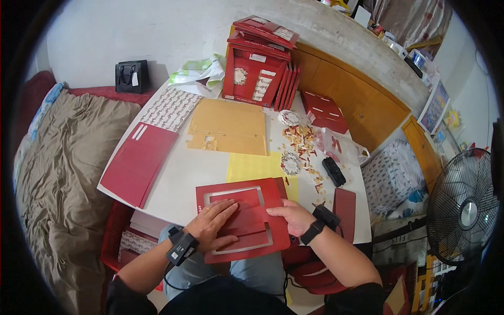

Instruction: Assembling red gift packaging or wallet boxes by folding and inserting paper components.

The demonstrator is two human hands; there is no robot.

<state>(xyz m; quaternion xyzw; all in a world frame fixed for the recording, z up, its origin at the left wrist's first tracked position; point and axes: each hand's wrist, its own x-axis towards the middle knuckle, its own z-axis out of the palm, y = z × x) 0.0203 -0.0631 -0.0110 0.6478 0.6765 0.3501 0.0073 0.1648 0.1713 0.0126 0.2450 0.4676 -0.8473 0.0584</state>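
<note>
A red cardboard box blank with cut-out windows [275,232] lies over the table's near edge and my lap. My left hand [214,224] rests flat on its middle, fingers spread over red card inside the window. With the thumb on top and the other fingers hidden underneath, my right hand [291,216] grips the blank's right edge. Beyond it, a yellow sheet [252,167] lies on the white table [189,169]. Near that sheet are a round patterned piece [290,163] and a heap of small card scraps [301,139].
Finished-looking red boxes [254,75] are stacked at the back. Brown card [228,122], red panels [139,163] and patterned sheets [171,108] lie left. To the right are a black object [334,171], a clear plastic bag [346,149] and a fan [464,208].
</note>
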